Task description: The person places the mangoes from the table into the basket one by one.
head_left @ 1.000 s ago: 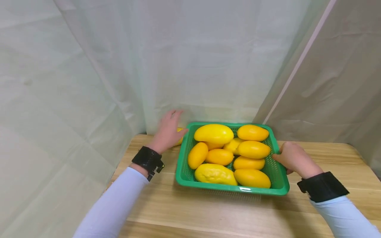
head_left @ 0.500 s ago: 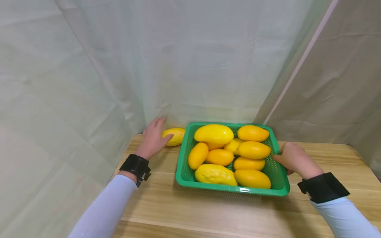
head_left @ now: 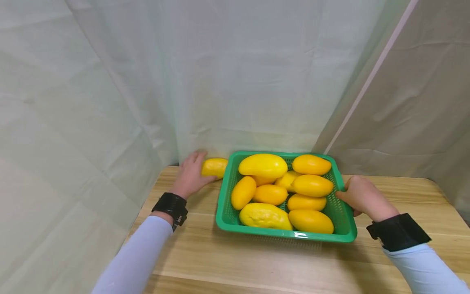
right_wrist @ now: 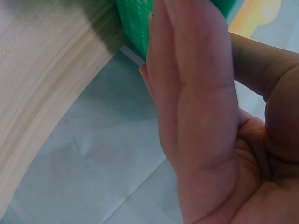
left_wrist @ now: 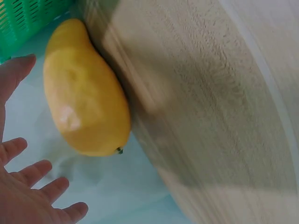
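A yellow mango (head_left: 215,168) lies on the wooden table just left of the green basket (head_left: 286,233). In the head view my left hand (head_left: 191,173) is at the mango's left end, thumb towards its near side. The left wrist view shows the mango (left_wrist: 86,93) whole, with my left hand (left_wrist: 28,186) beside it, fingers spread and a gap between. My right hand (head_left: 365,198) grips the basket's right rim, thumb over the inner side and fingers outside. In the right wrist view, my right hand (right_wrist: 201,102) hides most of the basket (right_wrist: 133,23).
Several yellow and orange mangoes (head_left: 271,194) fill the basket, some stacked on others. A pale cloth curtain (head_left: 257,81) hangs right behind the table (head_left: 257,261), and another stretch of it (head_left: 73,163) closes off the left side.
My left hand first drew back leftward from the basket's left rim, uncovering the mango, then moved in closer around its left end. The right hand and the basket stay in place.
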{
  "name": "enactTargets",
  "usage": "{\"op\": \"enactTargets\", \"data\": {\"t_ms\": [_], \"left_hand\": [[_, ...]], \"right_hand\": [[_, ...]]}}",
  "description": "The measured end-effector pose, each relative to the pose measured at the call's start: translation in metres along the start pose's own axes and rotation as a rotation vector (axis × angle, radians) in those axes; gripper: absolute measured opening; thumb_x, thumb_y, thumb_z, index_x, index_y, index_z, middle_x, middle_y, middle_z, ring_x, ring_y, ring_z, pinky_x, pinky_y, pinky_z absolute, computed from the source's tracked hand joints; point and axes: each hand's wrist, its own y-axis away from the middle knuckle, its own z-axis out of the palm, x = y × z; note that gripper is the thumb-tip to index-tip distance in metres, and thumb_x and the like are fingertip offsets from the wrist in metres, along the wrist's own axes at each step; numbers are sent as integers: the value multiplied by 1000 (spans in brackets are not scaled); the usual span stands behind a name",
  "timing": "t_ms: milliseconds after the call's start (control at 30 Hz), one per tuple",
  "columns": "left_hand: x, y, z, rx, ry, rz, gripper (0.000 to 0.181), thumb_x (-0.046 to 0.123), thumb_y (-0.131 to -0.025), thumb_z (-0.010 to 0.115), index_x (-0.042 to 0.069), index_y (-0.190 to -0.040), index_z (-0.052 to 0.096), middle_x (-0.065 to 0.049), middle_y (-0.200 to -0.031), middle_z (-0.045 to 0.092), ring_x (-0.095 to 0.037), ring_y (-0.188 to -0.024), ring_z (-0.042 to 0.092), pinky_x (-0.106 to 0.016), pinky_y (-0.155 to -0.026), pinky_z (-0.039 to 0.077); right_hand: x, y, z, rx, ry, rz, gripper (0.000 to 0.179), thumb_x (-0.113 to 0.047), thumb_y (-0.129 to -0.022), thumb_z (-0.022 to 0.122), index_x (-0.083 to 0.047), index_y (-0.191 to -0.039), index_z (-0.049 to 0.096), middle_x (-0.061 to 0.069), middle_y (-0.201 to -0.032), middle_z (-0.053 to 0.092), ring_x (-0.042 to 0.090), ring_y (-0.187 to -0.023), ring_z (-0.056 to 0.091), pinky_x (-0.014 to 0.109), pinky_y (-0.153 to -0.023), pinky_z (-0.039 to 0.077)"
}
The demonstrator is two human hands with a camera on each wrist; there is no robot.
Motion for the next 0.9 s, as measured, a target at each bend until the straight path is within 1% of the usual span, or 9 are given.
{"op": "enactTargets", "data": {"t_ms": [100, 200, 367, 567, 767, 900], "left_hand": [[1, -1, 5, -8, -3, -7, 94, 53, -70, 73, 13, -144, 31, -17, -146, 34, -41, -129, 35, -61, -104, 29], [2, -4, 11, -7, -17, -8, 95, 55, -68, 74, 15, -143, 32, -16, -143, 37, -40, -127, 38, -62, -100, 33], [4, -10, 17, -53, -47, 4, 98, 53, -66, 76, 17, -144, 30, -14, -143, 39, -38, -127, 38, -62, -98, 34], [9, -13, 22, -117, -72, 0, 101, 54, -65, 76, 22, -147, 25, -9, -148, 34, -37, -132, 34, -62, -101, 32], [9, -13, 25, -136, -81, -16, 102, 53, -65, 77, 21, -147, 25, -10, -148, 34, -37, -133, 32, -65, -99, 32], [10, -12, 26, -147, -81, -44, 99, 50, -67, 77, 22, -146, 26, -10, -147, 33, -36, -133, 32, -64, -99, 32]], "right_hand": [[0, 0, 0, -5, 2, 8, 28, -24, -90, 58, -1, -74, 58, 5, -60, 54, 17, -48, 61, 28, -50, 53], [1, 0, 0, -3, 4, 11, 28, -24, -90, 57, -1, -74, 59, 5, -60, 55, 17, -48, 61, 28, -49, 53], [0, 1, 0, -4, 6, 11, 28, -24, -90, 58, -1, -74, 59, 6, -61, 55, 14, -46, 59, 26, -48, 52], [-2, 3, 0, -9, 7, 11, 29, -25, -91, 57, -1, -75, 61, 6, -62, 56, 13, -46, 59, 26, -49, 52], [-4, 5, -1, -9, -2, 12, 29, -25, -91, 58, -1, -75, 60, 6, -62, 54, 13, -47, 59, 26, -49, 52], [-4, 5, 0, -5, -5, 6, 29, -25, -90, 58, -2, -74, 60, 5, -62, 53, 14, -47, 58, 26, -49, 52]]}}
